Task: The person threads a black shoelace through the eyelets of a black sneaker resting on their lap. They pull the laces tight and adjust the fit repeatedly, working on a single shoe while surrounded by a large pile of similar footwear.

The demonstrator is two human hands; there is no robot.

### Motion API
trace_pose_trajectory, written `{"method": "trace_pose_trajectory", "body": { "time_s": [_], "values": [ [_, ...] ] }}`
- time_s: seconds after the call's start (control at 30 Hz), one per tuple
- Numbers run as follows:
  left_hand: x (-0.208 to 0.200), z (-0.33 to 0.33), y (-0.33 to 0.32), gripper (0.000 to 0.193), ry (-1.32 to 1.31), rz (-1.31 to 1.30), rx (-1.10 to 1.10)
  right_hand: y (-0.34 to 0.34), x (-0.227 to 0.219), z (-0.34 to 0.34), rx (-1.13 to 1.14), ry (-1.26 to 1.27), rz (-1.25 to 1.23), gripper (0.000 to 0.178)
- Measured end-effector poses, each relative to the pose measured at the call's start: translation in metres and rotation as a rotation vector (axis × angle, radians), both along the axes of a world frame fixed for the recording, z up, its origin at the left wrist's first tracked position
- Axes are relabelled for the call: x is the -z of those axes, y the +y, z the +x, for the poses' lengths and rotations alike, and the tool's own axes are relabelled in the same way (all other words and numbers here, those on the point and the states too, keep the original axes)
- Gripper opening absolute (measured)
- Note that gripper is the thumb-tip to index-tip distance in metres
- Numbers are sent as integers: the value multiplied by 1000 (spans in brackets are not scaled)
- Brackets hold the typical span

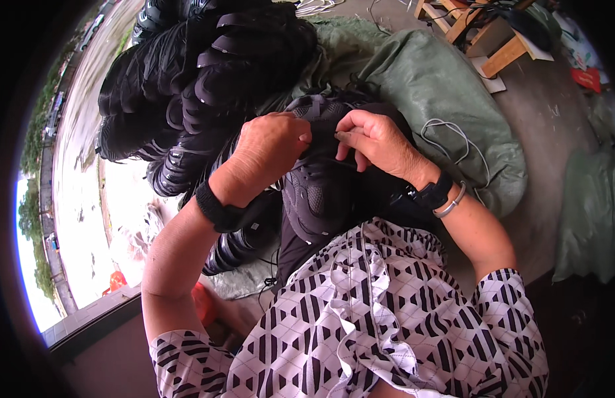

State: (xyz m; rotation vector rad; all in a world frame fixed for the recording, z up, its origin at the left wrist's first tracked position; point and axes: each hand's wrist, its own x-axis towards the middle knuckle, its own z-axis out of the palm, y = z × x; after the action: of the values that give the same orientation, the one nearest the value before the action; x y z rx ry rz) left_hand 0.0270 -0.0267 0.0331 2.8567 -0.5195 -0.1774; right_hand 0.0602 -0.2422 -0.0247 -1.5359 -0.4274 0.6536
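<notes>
Black shoe uppers point(314, 199) with grey mesh patches lie across my lap, just below and between my hands. My left hand point(271, 142) is closed above them, its fingers curled in and the thumb pressed to the side. A short gap away, my right hand point(380, 142) pinches thumb and forefinger together, with its other fingers loosely bent. Whatever either hand holds is too thin or too hidden to make out. Large bundles of nested black shoe uppers point(188, 79) are piled up beyond my left hand.
A green woven sack point(440, 86) spreads out at the far right, with a loose white cord point(453, 132) on it. Wooden stool legs point(503, 56) stand beyond it. Another green sack point(593, 212) is at the right edge. A bright opening lies on the left.
</notes>
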Motion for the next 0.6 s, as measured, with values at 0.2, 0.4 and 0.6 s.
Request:
{"method": "trace_pose_trajectory", "body": {
  "time_s": [0.2,0.4,0.6],
  "values": [
    [-6,13,-9,3,110,276,76,0,0,1,-28,30,27,12],
    [3,14,-16,4,137,100,-8,0,4,2,-10,9,31,14],
    [19,-4,-4,13,-70,-178,-22,2,0,3,11,28,65,14]
  ]
}}
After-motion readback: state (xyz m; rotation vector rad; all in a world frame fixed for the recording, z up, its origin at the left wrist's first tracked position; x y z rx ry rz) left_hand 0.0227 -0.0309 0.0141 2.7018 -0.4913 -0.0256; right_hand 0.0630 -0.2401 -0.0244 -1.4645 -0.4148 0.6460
